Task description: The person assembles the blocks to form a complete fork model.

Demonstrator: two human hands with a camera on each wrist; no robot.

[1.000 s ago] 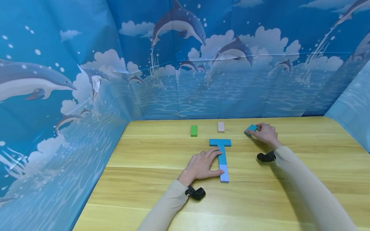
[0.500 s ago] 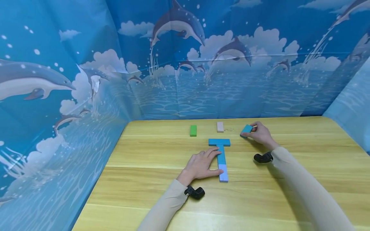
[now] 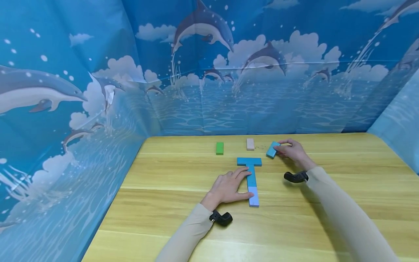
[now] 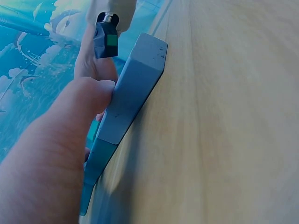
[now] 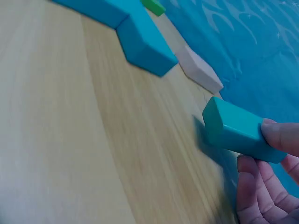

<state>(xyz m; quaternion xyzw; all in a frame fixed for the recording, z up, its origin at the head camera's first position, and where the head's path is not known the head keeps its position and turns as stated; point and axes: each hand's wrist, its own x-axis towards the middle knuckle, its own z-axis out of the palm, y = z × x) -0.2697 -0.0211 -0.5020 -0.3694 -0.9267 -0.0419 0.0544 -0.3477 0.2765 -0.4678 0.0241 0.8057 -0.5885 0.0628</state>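
Several small blocks form a T on the wooden table: a blue block (image 3: 249, 161) across the top, another blue block (image 3: 251, 180) below it and a lavender block (image 3: 253, 200) at the foot. My left hand (image 3: 226, 188) lies beside the stem with fingers spread. Its fingertips touch the lower blue block and its thumb the lavender one. Right of the T's top, my right hand (image 3: 292, 150) pinches a turquoise block (image 3: 271, 150) between thumb and fingers. In the right wrist view that turquoise block (image 5: 238, 130) is tilted, with its shadow on the table beside it.
Near the back edge of the table (image 3: 176, 218) lie a green block (image 3: 219, 148) and a pale pink block (image 3: 250, 145). A dolphin-print curtain (image 3: 229, 102) rises behind the table and on both sides. Each wrist carries a black camera (image 3: 296, 177).
My right hand has moved left toward the T with the turquoise block and turned it so its long side runs more front to back. My left hand has stayed put.
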